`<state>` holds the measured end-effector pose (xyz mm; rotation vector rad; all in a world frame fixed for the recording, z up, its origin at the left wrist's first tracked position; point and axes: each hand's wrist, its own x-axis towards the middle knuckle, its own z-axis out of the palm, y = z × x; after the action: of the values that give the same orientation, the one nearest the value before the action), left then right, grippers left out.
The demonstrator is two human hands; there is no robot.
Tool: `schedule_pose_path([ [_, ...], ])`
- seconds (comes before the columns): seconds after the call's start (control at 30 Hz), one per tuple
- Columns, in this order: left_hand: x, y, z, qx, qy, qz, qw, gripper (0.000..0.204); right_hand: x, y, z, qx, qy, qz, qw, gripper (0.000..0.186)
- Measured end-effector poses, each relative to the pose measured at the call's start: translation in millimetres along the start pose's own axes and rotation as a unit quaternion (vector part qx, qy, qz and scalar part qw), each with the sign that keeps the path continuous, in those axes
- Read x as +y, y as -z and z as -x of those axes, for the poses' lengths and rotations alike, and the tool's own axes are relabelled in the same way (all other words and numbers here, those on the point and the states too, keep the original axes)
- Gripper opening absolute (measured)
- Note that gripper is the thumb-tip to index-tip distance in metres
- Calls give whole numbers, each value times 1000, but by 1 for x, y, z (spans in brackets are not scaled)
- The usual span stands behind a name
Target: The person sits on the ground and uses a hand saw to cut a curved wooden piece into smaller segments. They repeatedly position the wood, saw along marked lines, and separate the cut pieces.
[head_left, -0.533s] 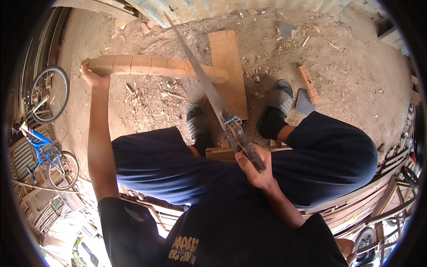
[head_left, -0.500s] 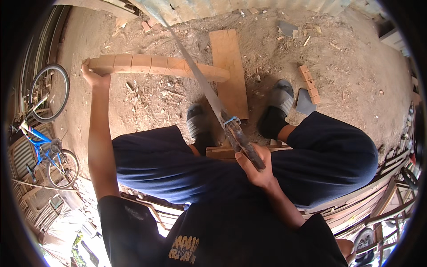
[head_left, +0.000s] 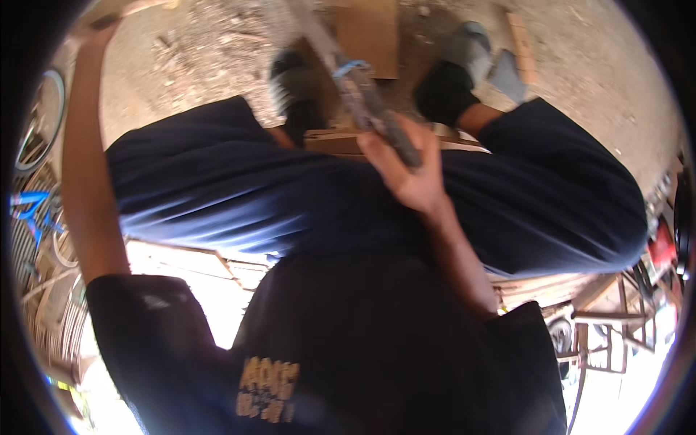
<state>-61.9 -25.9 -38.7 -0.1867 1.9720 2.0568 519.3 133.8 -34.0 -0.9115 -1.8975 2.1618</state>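
My right hand (head_left: 406,163) is closed round the dark, worn handle of a hand saw (head_left: 366,98), which has a blue tie near the blade. The blurred blade runs up past the top edge. My left hand (head_left: 93,32) is at the upper left rim, closed on a pale wooden piece (head_left: 134,9) that is mostly out of view. A flat wooden board (head_left: 366,36) lies on the ground between my feet, beyond the saw handle.
I sit on a low wooden seat (head_left: 330,143) above dirt ground (head_left: 210,51) strewn with chips. A wooden piece (head_left: 520,43) and grey scrap (head_left: 507,76) lie beside my right sandal. A blue bicycle (head_left: 29,210) is at left, a wooden frame (head_left: 609,317) at lower right.
The whole view has shifted, blurring: ground, legs and both hands appear higher in the picture. The wooden piece in my left hand has mostly left the view; the saw's tip is now out of frame.
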Motion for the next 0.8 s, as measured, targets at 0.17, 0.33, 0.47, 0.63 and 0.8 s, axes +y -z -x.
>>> schedule_pose_path([
  [0.17,-9,-17,21,23,7,10,1000,64,-8,-2,4,-6,-56,-74,996,9],
  [0.33,-9,-25,43,58,43,-13,997,59,-11,-2,7,-28,-27,-59,998,15],
  [0.47,-14,2,22,80,82,-12,993,59,-3,-4,3,-49,-8,-25,998,13],
  [0.63,-11,-5,27,109,88,-41,989,54,-3,-5,2,-41,-20,-41,998,13],
  [0.8,-12,-10,35,93,60,-32,993,51,0,-4,-1,-31,-32,-65,997,13],
])
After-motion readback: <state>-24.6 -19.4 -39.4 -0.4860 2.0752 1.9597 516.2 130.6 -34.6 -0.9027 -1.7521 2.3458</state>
